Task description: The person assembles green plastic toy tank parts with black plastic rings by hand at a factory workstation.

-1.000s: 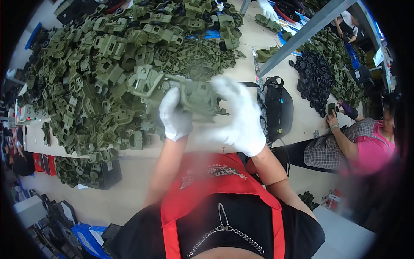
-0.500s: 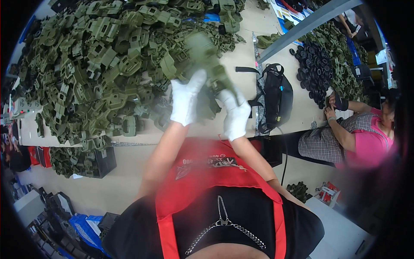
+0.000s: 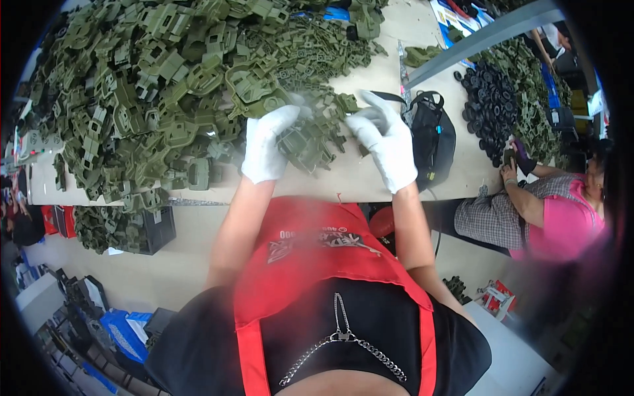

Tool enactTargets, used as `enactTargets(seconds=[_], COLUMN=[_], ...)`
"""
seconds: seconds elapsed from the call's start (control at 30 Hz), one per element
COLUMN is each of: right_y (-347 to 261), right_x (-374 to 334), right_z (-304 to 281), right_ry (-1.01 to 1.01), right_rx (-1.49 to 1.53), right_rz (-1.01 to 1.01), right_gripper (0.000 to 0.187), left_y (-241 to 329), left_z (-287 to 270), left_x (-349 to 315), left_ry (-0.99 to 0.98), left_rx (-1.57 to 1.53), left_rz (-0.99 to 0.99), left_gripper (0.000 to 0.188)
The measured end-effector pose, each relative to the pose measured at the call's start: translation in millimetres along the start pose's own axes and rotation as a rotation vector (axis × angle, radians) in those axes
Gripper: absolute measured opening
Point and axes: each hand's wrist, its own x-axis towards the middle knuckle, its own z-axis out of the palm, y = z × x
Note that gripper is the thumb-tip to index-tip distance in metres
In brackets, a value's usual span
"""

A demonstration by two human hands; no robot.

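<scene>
My left hand (image 3: 265,145), in a white glove, is over the near edge of the pile of green plastic parts (image 3: 145,112). Its fingertips are blurred beside a large green vehicle-body shell (image 3: 257,87), and whether they hold anything cannot be made out. Close by its palm lies another green plastic part (image 3: 307,148). Farther right, my right hand (image 3: 389,145), also gloved in white, has its fingers apart and slightly curled. It looks free of any part. Between the two hands lie smaller green pieces (image 3: 333,119).
A black backpack (image 3: 432,138) lies right of my right hand, below a grey metal bar (image 3: 482,43). Beyond are black toy wheels (image 3: 489,109) and a co-worker in pink (image 3: 571,228). A dark bin (image 3: 158,231) of green parts stands below the table edge.
My hands have moved apart, the right one outward to the right. The blurred green part that was between them is no longer there, and a body shell now shows beside the left fingertips.
</scene>
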Motion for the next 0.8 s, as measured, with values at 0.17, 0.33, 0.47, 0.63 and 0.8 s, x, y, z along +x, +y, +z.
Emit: enactTargets(seconds=[0.17,0.33,0.47,0.63,0.8], right_y=[-34,-14,-3,16,113], right_x=[-3,-18,-15,13,62], right_z=[33,43,41,14,-23], right_ry=[-0.155,-0.051,-0.005,-0.335,0.076], right_rx=[-0.65,-0.805,-0.549,-0.249,-0.662], right_rz=[-0.325,-0.595,-0.514,0.068,0.151], right_gripper=[0.019,0.014,0.011,0.025,0.046], left_y=[11,6,5,-13,-21], left_z=[19,14,15,-1,-25], left_x=[-8,-20,-20,-9,-8], left_ry=[0.04,0.067,0.083,0.081,0.129], left_rx=[-0.02,-0.013,-0.125,0.054,-0.139], left_rz=[0.06,0.015,-0.039,-0.112,-0.306], left_gripper=[0.024,0.023,0.024,0.021,0.039])
